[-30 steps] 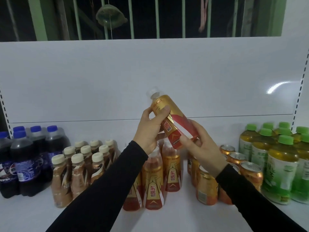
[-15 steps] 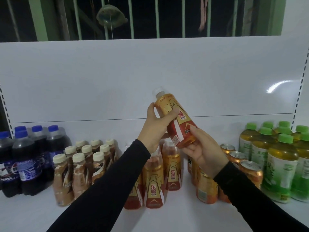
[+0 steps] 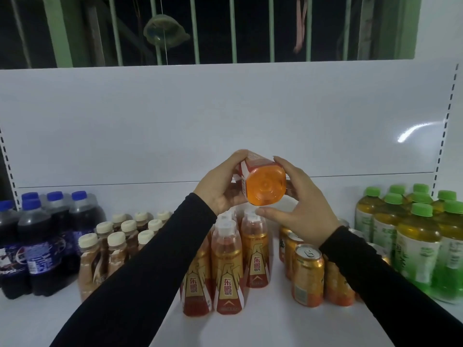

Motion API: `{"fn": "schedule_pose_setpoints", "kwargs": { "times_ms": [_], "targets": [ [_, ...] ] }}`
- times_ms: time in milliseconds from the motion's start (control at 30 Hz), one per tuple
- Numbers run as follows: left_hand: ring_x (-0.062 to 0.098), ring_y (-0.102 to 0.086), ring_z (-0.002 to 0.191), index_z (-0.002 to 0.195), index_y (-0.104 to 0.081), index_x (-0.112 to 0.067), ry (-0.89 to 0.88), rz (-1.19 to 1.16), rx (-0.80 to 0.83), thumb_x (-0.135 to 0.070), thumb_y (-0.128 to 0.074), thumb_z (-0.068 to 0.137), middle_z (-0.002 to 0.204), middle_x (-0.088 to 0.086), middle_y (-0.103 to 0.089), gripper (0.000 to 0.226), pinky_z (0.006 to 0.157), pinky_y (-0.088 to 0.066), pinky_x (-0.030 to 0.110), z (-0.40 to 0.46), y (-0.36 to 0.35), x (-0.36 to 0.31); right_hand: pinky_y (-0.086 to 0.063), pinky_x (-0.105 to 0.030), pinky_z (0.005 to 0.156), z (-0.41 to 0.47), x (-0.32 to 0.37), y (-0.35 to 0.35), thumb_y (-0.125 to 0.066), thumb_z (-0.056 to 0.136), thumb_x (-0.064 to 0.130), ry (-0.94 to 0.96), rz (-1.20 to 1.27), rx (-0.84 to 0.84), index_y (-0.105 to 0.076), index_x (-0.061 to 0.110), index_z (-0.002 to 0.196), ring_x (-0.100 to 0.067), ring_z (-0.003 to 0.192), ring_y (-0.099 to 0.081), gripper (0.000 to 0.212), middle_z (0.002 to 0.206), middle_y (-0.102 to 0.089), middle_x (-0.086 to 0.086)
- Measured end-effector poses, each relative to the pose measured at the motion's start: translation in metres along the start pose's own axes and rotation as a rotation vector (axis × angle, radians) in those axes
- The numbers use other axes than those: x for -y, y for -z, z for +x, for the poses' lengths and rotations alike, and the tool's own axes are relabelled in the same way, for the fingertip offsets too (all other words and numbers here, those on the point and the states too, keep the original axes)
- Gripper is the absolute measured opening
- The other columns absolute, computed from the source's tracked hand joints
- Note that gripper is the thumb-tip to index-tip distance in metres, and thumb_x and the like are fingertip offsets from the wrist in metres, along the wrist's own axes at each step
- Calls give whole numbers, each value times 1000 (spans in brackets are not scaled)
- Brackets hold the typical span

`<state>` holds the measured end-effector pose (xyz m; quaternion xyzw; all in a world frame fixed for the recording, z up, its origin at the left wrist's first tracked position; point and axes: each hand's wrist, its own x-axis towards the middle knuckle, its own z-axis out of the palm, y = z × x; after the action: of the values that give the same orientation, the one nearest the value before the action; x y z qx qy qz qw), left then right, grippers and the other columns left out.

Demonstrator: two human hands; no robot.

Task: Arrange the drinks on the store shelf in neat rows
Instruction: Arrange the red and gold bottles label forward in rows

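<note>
Bottle axis: gold bottle point(image 3: 266, 186) lies base toward camera, cap away.
Grip: left hand point(image 3: 220, 186) and right hand point(image 3: 298, 209) grasp it.
Change: earlier tilted, cap toward 11 o'clock.

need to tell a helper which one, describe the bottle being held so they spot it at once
On the white shelf, above the middle group of gold-and-red bottles, both hands hold one bottle up. Unlike its upright neighbours, it lies tipped over, its orange base facing the camera.
</note>
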<state>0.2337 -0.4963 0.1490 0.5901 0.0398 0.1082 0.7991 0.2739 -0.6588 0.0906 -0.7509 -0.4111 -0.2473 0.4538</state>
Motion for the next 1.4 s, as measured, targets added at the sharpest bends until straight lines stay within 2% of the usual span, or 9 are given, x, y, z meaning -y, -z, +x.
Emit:
{"fn": "schedule_pose_setpoints", "kwargs": {
  "times_ms": [300,567,633,767,967,1067,1167,1300,1400],
  "targets": [
    [31,-67,78,101,-60,-11,77,-27,14,-44,-71,89,98,16,-62,36,45,-57,33,-6,-2,-5,-36,4,83,6,9,1,-71,62,67,58,-42,-77,-23,59,130,26,109,-39,84,123,-31,41],
    [26,-69,77,95,-65,-15,20,5,7,-38,-74,87,89,12,-67,26,51,-60,34,-2,-1,0,-39,1,87,0,7,2,-76,59,65,30,26,-33,-33,60,122,18,112,-45,76,125,-39,36],
    [23,-71,74,104,-65,-16,-55,74,15,-35,-71,89,90,11,-70,26,57,-61,34,1,0,3,-45,-6,88,-3,5,2,-79,61,67,-28,181,-17,-42,55,120,9,112,-54,71,126,-50,29],
    [24,-75,78,140,-44,-25,-227,215,75,-21,-75,87,95,9,-76,62,71,-62,42,7,2,13,-55,-16,72,-2,0,5,-60,72,65,-200,383,-22,-47,34,123,2,99,-66,61,122,-59,16],
    [33,-71,103,145,-38,-32,-410,309,328,-2,-80,76,117,18,-69,86,89,-58,52,7,4,25,-56,-17,79,0,-11,17,-70,72,43,-240,345,162,-57,40,113,0,96,-68,43,102,-72,17],
    [30,-69,109,144,-41,-29,-453,348,377,-10,-78,75,117,14,-70,81,97,-55,50,7,4,24,-55,-19,82,-3,-21,15,-79,67,36,-237,357,84,-60,33,117,-5,100,-68,54,107,-72,13],
    [20,-66,114,134,-54,-26,-554,364,351,-19,-77,82,118,3,-71,57,98,-54,40,3,2,19,-51,-12,83,-9,-33,7,-87,65,30,-248,272,-11,-50,30,126,6,102,-62,71,112,-66,13],
    [12,-63,110,119,-61,-22,-622,408,371,-1,-80,78,112,-9,-68,50,94,-53,32,-2,7,25,-43,-2,79,-13,-46,-1,-87,69,12,-221,170,-108,-41,36,123,19,101,-51,76,117,-54,19],
    [12,-63,106,116,-62,-21,-614,451,411,2,-83,71,110,-9,-67,55,94,-53,36,-3,13,37,-38,1,80,-14,-55,-4,-84,69,3,-185,93,-174,-41,32,122,22,101,-46,75,117,-52,13]
  ]
}}
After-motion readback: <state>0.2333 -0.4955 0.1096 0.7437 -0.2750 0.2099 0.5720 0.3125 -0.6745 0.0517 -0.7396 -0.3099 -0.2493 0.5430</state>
